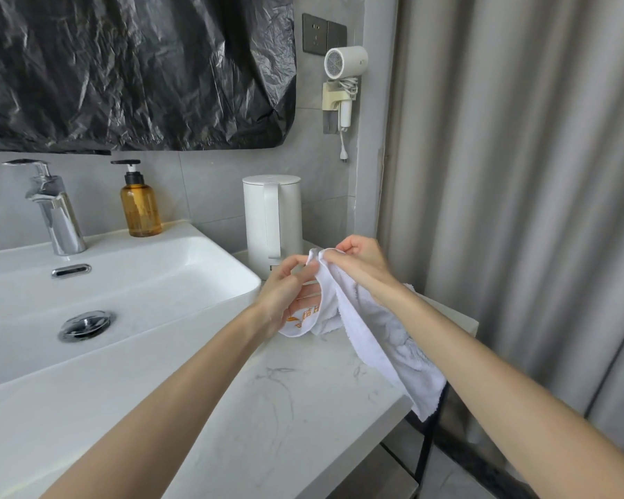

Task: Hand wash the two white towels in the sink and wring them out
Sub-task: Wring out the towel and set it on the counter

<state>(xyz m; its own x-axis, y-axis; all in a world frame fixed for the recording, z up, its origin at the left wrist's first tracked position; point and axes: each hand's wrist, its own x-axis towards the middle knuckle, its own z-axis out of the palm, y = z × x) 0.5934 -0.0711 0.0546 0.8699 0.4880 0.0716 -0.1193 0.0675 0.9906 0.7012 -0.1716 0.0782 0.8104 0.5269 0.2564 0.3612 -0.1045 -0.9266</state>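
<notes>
We pinch the white terry towel (379, 340) by its top edge, left hand (285, 286) and right hand (357, 261), right of the white ceramic sink (195, 261); its tail hangs past the white marble bench (285, 390) edge.

You've got an amber soap dispenser (140, 207) beside the chrome faucet (55, 210), a white electric kettle (271, 221) on the marble countertop (285, 390), and a wall-mounted hair dryer (344, 63) above.

light: I saw soft, even brightness, faint shadows | glare: highlights on the faucet (56, 214) (chrome) | blur: left hand (285, 293) slightly smeared | edges: I noted wide-angle bowing
</notes>
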